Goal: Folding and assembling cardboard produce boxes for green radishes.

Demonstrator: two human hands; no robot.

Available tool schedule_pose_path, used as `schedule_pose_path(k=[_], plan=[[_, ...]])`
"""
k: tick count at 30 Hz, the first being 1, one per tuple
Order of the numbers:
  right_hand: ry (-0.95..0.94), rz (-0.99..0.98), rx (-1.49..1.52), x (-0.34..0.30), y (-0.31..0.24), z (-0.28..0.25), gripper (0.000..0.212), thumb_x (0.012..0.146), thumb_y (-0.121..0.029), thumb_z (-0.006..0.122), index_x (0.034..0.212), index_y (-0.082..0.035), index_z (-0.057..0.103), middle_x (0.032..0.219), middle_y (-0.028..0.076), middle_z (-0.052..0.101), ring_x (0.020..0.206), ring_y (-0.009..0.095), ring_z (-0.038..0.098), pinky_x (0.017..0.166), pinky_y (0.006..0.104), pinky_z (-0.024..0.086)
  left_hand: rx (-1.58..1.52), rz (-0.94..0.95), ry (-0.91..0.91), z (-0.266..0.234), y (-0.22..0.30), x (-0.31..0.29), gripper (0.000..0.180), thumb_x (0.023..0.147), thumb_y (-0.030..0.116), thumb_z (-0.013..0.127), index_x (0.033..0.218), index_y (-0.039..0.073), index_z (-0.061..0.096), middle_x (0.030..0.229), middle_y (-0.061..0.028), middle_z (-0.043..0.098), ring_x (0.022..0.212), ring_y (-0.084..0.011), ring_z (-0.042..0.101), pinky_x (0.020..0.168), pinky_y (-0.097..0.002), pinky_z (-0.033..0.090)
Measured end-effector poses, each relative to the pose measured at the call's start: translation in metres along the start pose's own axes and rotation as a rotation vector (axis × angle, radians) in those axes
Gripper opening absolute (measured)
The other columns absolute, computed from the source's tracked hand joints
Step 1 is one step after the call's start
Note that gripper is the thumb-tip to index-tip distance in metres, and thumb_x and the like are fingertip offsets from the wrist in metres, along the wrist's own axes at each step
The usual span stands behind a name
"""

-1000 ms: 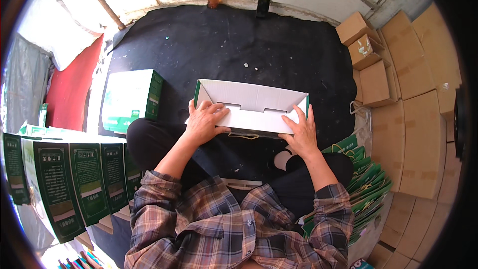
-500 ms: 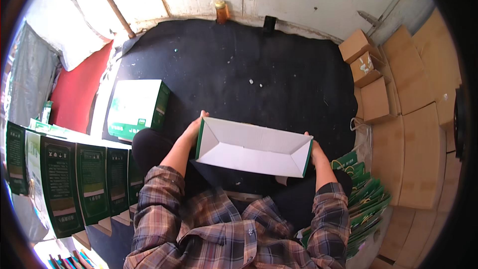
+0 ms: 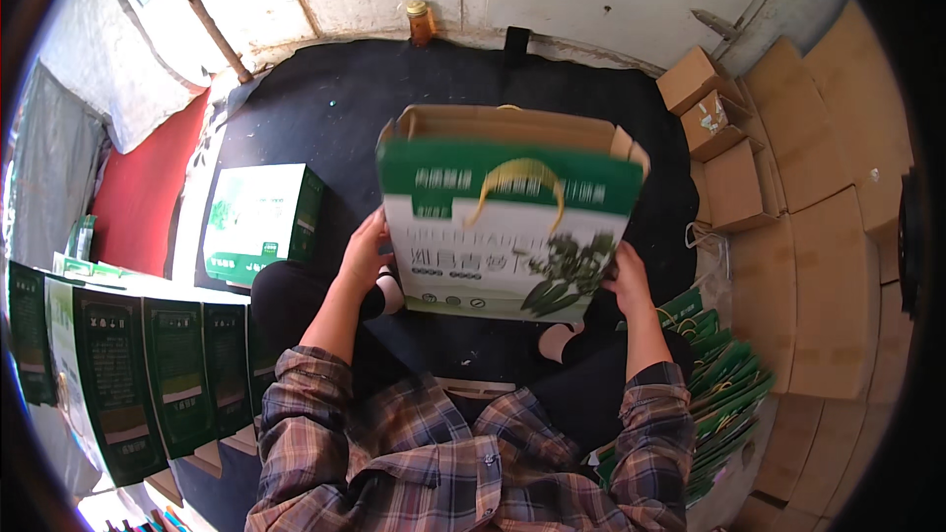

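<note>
A green and white cardboard gift box [image 3: 434, 236] is held up in front of me, above my crossed legs. Its printed front with leafy pictures faces me, and a yellow rope handle [image 3: 562, 207] hangs across it. The top stands open, showing brown cardboard flaps [image 3: 512, 123]. My left hand [image 3: 368, 248] is closed on the box's left side, and my right hand [image 3: 628, 279] grips its lower right side. Some fingers of both hands are hidden by the box.
Another green and white box [image 3: 254, 217] lies on the black mat [image 3: 374, 89] at the left. Standing green boxes [image 3: 177, 365] line my left side. Flattened green boxes with yellow handles [image 3: 724, 384] lean at my right, beside stacked brown cartons [image 3: 828, 286]. A jar [image 3: 421, 24] stands at the back.
The box has been turned between my hands: its white base faced me before, and now the printed front faces me with the open top upward. It is also raised and farther forward.
</note>
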State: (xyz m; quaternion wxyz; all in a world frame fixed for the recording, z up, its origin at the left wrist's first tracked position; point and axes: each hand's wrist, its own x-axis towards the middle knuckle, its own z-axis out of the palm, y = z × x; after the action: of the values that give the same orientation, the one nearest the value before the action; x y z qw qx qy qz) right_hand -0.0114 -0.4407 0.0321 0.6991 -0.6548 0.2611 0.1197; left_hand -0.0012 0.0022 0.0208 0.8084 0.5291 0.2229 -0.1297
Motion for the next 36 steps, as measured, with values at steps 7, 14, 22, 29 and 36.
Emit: schedule_pose_path(k=[7, 14, 22, 29, 36], plan=[[-0.155, 0.076, -0.132, 0.006, 0.046, -0.006, 0.033, 0.091, -0.025, 0.054, 0.118, -0.007, 0.054, 0.109, 0.009, 0.061, 0.095, 0.023, 0.06, 0.073, 0.0401, 0.052, 0.247, 0.124, 0.007, -0.018, -0.032, 0.006, 0.027, 0.086, 0.024, 0.058, 0.111, 0.013, 0.059, 0.1, -0.0012, 0.061, 0.096, -0.0192, 0.059, 0.076, -0.0366, 0.048], [-0.128, 0.191, -0.332, -0.001, 0.029, 0.006, 0.031, 0.093, -0.027, 0.046, 0.12, -0.013, 0.053, 0.106, 0.006, 0.062, 0.086, 0.022, 0.062, 0.067, 0.0354, 0.053, 0.324, -0.089, 0.106, -0.018, -0.027, 0.007, 0.032, 0.089, 0.028, 0.055, 0.115, 0.008, 0.058, 0.098, -0.0048, 0.062, 0.084, -0.0169, 0.06, 0.065, -0.0343, 0.051], [0.069, 0.149, -0.657, -0.039, -0.019, 0.021, 0.049, 0.092, -0.046, 0.042, 0.12, -0.008, 0.058, 0.094, 0.007, 0.066, 0.085, 0.017, 0.063, 0.062, 0.0341, 0.052, 0.845, 0.109, 0.228, 0.031, 0.004, -0.04, 0.065, 0.085, 0.05, 0.058, 0.128, 0.003, 0.05, 0.098, -0.0113, 0.056, 0.087, -0.0235, 0.06, 0.069, -0.038, 0.052], [-0.116, -0.274, -0.624, -0.04, 0.0, 0.017, 0.06, 0.078, -0.026, 0.068, 0.13, -0.004, 0.049, 0.103, 0.014, 0.064, 0.092, 0.021, 0.062, 0.073, 0.03, 0.049, 1.002, 0.289, -0.02, 0.023, -0.005, -0.043, 0.094, 0.062, 0.01, 0.075, 0.143, 0.01, 0.027, 0.116, -0.0187, 0.045, 0.11, -0.0342, 0.049, 0.094, -0.0376, 0.043], [-0.144, -0.269, -0.756, -0.043, -0.008, 0.031, 0.073, 0.071, -0.018, 0.074, 0.134, -0.001, 0.042, 0.115, 0.014, 0.048, 0.085, 0.017, 0.055, 0.072, 0.0292, 0.049, 1.12, 0.415, -0.179, 0.031, 0.004, -0.044, 0.105, 0.058, 0.013, 0.081, 0.145, 0.01, 0.022, 0.126, -0.0216, 0.037, 0.119, -0.0377, 0.041, 0.099, -0.039, 0.04]])
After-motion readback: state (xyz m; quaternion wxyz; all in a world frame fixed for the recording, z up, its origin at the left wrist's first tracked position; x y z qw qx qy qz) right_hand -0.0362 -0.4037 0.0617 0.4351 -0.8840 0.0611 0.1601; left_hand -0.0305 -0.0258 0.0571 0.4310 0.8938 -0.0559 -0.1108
